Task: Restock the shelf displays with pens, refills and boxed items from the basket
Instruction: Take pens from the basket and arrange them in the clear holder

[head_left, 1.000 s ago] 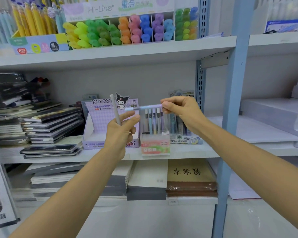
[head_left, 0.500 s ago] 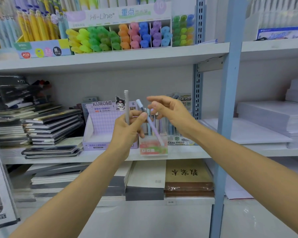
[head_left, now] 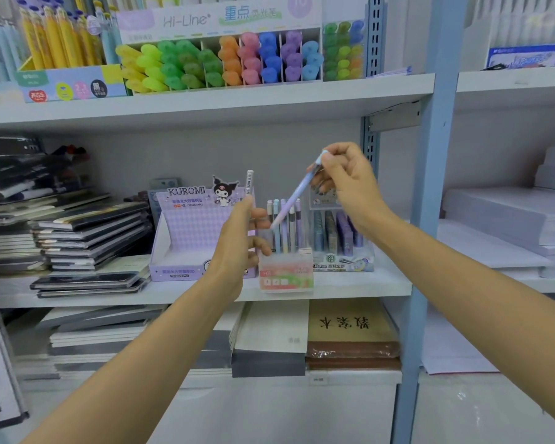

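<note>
The right hand (head_left: 350,187) pinches the upper end of the lilac pen (head_left: 293,198), with its fingers curled round the barrel. The pen slants down and to the left, and its tip is level with the tops of the standing pens (head_left: 284,225). We read the high grip as a way to steer the tip into a gap in the clear holder (head_left: 285,274), so the step in hand is most likely insertion.

The left hand (head_left: 237,245) grips the white pen (head_left: 249,184) upright between thumb and fingers, barcode label outward. We take this pen to be held in reserve, close to the holder, for the next placement.

The holder stands at the front of the middle shelf (head_left: 366,283), between the Kuromi box (head_left: 189,238) and a second pen display (head_left: 337,238). Highlighters (head_left: 221,62) fill the shelf above. Notebooks (head_left: 87,235) are stacked to the left, and paper stacks (head_left: 494,219) lie beyond the blue upright (head_left: 430,187).

Several things are hidden or unclear:
- The basket is out of view.
- The white pen's lower half is behind the left hand, which also covers the right corner of the Kuromi box.
- The right hand masks the header card of the second display.
- We cannot tell whether the lilac tip touches the standing pens.
- We cannot tell whether a slot is free.
- The holder's label is too blurred to read.
</note>
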`<state>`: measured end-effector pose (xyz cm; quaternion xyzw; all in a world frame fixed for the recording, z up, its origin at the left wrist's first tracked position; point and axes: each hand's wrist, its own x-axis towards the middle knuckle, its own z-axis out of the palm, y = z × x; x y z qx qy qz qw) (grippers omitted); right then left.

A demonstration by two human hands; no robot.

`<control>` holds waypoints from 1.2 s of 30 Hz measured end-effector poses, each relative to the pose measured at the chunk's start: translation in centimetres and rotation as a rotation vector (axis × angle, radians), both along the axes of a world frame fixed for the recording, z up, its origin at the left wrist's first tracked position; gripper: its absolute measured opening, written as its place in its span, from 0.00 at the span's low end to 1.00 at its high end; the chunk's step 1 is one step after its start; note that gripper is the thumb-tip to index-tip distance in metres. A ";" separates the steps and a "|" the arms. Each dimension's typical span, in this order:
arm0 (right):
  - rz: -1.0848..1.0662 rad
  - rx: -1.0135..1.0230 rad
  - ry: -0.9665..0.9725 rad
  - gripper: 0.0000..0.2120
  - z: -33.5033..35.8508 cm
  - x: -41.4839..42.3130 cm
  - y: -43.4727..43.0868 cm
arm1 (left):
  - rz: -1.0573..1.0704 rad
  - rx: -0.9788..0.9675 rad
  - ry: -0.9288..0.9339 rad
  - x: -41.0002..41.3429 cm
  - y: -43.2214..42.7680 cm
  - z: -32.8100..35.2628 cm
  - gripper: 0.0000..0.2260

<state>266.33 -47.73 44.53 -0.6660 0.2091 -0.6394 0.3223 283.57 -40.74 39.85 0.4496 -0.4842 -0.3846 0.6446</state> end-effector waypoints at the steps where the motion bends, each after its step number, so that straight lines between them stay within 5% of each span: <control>1: -0.067 -0.001 -0.017 0.02 0.0 -0.3 -0.5 | -0.006 0.015 0.045 0.2 -0.2 -0.2 0.16; 9: -0.370 -0.030 0.278 0.04 -2.6 0.0 -3.6 | 0.002 -0.033 -0.209 1.3 -1.1 -1.7 0.11; 16: -0.393 -0.109 0.559 0.03 -3.6 1.0 -4.3 | -0.056 -0.025 -0.166 2.0 -1.7 -2.7 0.09; 31: -0.505 -0.113 0.602 0.01 -4.7 1.6 -5.7 | -0.112 -0.085 -0.182 2.7 -2.0 -3.6 0.05; 36: -0.485 -0.067 0.580 0.09 -3.8 0.7 -4.8 | -0.093 -0.096 -0.169 2.7 -1.3 -3.3 0.06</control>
